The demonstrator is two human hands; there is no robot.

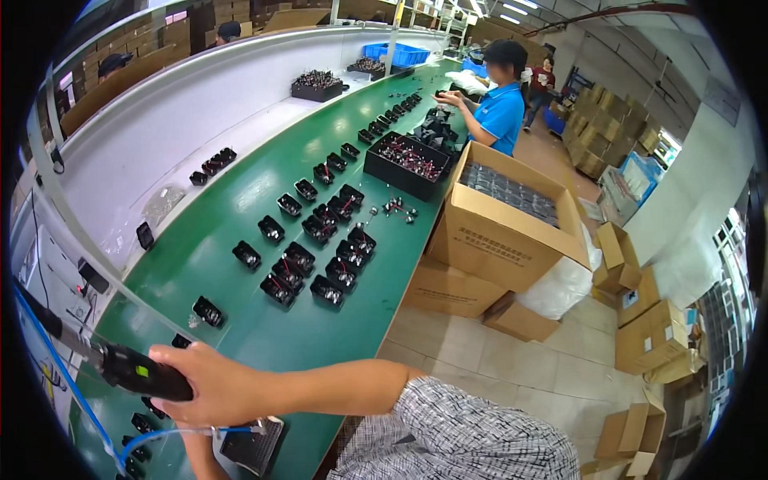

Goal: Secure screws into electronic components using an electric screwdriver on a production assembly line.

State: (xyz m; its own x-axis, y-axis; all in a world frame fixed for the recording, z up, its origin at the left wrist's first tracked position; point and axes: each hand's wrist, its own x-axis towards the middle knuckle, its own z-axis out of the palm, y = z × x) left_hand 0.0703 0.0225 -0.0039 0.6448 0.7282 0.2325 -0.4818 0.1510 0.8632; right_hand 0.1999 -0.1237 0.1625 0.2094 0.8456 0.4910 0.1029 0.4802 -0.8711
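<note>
My right hand (212, 384) is closed around the grip of a black power screwdriver (140, 372) with a green mark, held level over the near end of the green conveyor belt (240, 200). A blue hose (56, 356) and a cable trail from the tool. My left hand (192, 438) sits just beneath the right one and is mostly hidden by it; only the wrist and forearm show, beside a black ribbed part (254, 444). Whether the left fingers hold anything cannot be seen.
Several small black housings (312, 256) with wires lie in rows along the belt. A black tray of parts (406, 162) and an open cardboard box (504, 212) stand to the right. A person in a blue shirt (500, 112) works further down. Cartons sit on the floor.
</note>
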